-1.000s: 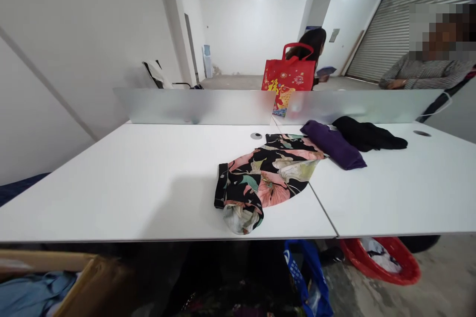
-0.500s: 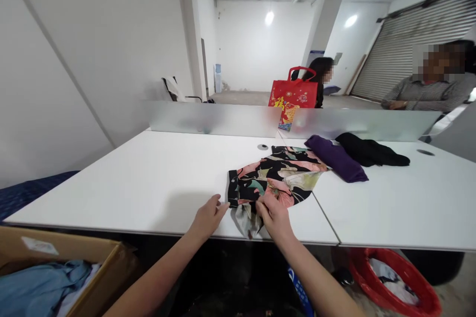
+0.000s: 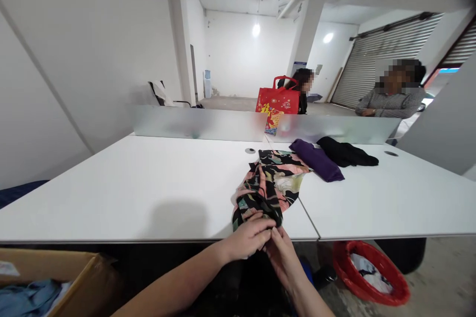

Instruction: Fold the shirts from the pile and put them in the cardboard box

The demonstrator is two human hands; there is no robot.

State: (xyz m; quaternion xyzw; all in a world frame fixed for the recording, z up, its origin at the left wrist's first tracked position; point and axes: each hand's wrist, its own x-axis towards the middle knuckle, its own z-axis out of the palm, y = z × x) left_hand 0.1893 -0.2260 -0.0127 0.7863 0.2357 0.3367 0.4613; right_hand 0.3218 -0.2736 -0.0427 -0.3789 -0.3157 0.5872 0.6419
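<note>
A floral garment [image 3: 286, 181], black with pink, green and cream, lies bunched on the white table [image 3: 122, 193] and reaches its front edge. My left hand [image 3: 250, 234] is closed on the near end of the cloth, its fingers over the fabric. Close against it, my right hand [image 3: 279, 250] pinches the same end, thumb up. The two hands meet at the table edge, and the cloth between them is mostly hidden. The kind of garment cannot be made out. Just beyond it lie a folded purple cloth [image 3: 318, 159] and a folded black cloth [image 3: 347, 152].
A frosted divider [image 3: 208, 125] crosses the table's back, with a red bag [image 3: 278, 100] behind it. Two people sit beyond. At lower left stands a cardboard box [image 3: 80, 277] of clothes; at lower right, a red-lined bin [image 3: 342, 262].
My left hand has moved right and taken hold of the garment beside my right hand. The garment's left part has been folded over and drawn toward me. The view has shifted right.
</note>
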